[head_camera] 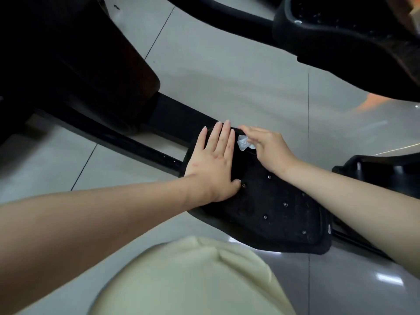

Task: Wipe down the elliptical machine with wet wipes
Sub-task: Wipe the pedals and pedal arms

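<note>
Mid-frame, left hand [213, 160] lies flat, fingers straight, on the black studded plastic pedal [272, 205]; right hand [267, 148] pinches a crumpled white wet wipe [244, 143] against it.

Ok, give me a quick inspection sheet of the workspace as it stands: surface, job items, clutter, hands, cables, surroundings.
Surface: grey tiled floor, glossy.
Job's things: black foot pedal dotted with small metal studs; white wet wipe bunched at the pedal's far end; second pedal at upper right; dark machine housing at left.
Clutter: nothing seen.
Grippers: left hand lies flat on the foot pedal, fingers straight; right hand holds the wet wipe against the pedal.
Cables: nothing seen.
Surroundings: pale garment at the bottom edge; orange reflection on the floor at right.
</note>
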